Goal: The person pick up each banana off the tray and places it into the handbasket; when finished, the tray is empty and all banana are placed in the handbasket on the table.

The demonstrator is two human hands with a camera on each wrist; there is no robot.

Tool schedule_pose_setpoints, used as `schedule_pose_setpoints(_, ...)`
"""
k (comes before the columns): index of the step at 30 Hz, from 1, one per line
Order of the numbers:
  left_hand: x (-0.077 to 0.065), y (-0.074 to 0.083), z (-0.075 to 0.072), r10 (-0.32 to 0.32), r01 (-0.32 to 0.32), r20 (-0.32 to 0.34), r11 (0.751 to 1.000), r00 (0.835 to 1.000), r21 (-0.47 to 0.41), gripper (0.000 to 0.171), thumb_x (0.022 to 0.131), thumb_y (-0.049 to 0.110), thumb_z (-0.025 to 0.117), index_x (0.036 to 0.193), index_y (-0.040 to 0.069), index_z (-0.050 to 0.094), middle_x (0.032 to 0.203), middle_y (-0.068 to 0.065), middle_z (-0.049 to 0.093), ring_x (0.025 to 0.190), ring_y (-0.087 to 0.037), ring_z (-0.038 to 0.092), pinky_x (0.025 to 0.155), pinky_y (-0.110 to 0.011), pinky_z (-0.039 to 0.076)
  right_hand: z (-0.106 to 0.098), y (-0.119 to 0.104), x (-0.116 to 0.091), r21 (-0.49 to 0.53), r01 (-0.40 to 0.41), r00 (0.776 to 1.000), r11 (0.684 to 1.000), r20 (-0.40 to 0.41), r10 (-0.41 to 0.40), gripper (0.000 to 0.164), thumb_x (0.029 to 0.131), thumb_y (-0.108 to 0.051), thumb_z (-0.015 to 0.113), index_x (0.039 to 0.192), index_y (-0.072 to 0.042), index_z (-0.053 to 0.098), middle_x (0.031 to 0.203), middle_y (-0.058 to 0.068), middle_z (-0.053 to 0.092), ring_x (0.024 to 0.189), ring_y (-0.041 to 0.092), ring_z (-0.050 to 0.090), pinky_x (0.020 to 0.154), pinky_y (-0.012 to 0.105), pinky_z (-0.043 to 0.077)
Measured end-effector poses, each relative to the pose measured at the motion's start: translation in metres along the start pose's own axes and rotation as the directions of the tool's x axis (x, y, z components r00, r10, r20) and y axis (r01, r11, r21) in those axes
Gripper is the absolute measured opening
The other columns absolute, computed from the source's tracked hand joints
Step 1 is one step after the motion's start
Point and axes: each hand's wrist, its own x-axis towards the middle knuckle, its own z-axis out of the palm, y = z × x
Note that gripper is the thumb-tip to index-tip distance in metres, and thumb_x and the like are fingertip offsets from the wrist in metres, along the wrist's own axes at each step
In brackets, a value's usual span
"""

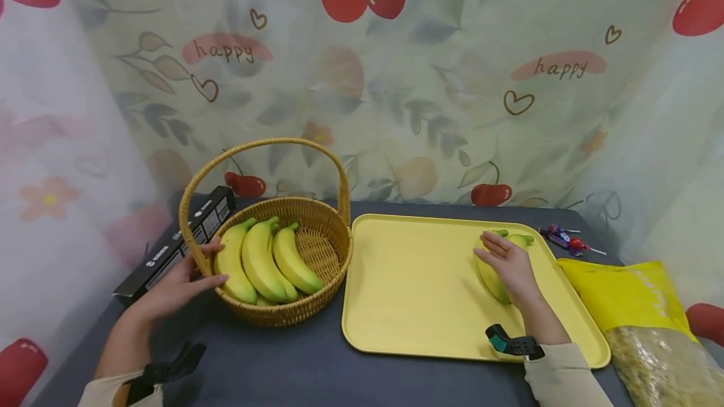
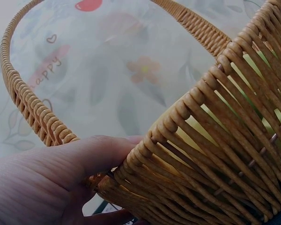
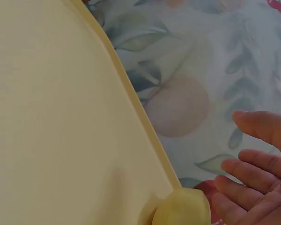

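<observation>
A woven basket (image 1: pixel 271 316) with a tall hoop handle holds several yellow bananas (image 1: pixel 263 262) with green tips. My left hand (image 1: pixel 178 281) grips its left rim beside the foot of the handle; in the left wrist view the thumb lies over the rim and the other fingers are partly hidden beneath. On the right part of the yellow tray (image 1: pixel 407 294) lie more bananas (image 1: pixel 491 278), partly covered by my right hand (image 1: pixel 511 269). That hand hovers with fingers extended and palm turned left. In the right wrist view a banana end (image 3: pixel 182 206) shows beside the open fingers (image 3: pixel 243 173).
A long black box (image 1: pixel 181 244) lies behind and left of the basket. Wrapped lollipops (image 1: pixel 565 240) sit past the tray's right back corner. A yellow-topped clear bag (image 1: pixel 645 319) overlaps the tray's right edge in the head view. A printed curtain (image 1: pixel 396 80) hangs behind the dark table (image 1: pixel 283 363).
</observation>
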Motion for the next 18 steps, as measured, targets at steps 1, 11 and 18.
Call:
schedule_pose_setpoints(1,0.000,0.000,0.000,-0.003,0.003,-0.001,1.000,1.000,0.001,0.064,0.093,0.029,0.057,0.142,0.003,0.026,0.155,-0.022,0.008,0.136,-0.046,0.022,0.098,-0.052,0.035,0.000,0.003,0.001,-0.025,-0.003,1.000,1.000,-0.001,0.003,0.065,0.093,-0.030,0.057,0.144,-0.001,0.029,0.149,0.019,0.032,0.137,0.032,0.031,0.103,0.026,0.039)
schedule_pose_setpoints(11,0.000,0.002,0.000,-0.028,0.028,-0.005,0.999,1.000,-0.029,0.065,0.093,0.030,0.057,0.143,0.003,0.025,0.154,-0.025,0.007,0.135,-0.046,0.023,0.099,-0.058,0.032,0.004,0.019,0.009,-0.238,0.017,1.000,0.971,0.004,-0.017,0.062,0.091,-0.012,0.059,0.143,0.004,0.029,0.148,0.025,0.028,0.139,0.038,0.024,0.110,0.047,0.027)
schedule_pose_setpoints(18,0.001,0.001,0.000,-0.030,0.030,0.001,0.999,1.000,-0.037,0.066,0.092,0.029,0.058,0.143,0.003,0.025,0.155,-0.024,0.006,0.136,-0.048,0.019,0.101,-0.063,0.028,0.010,0.026,0.010,-0.290,0.061,0.997,0.955,0.071,-0.042,0.070,0.089,-0.010,0.061,0.144,0.008,0.020,0.151,0.026,0.017,0.139,0.041,0.019,0.109,0.049,0.026)
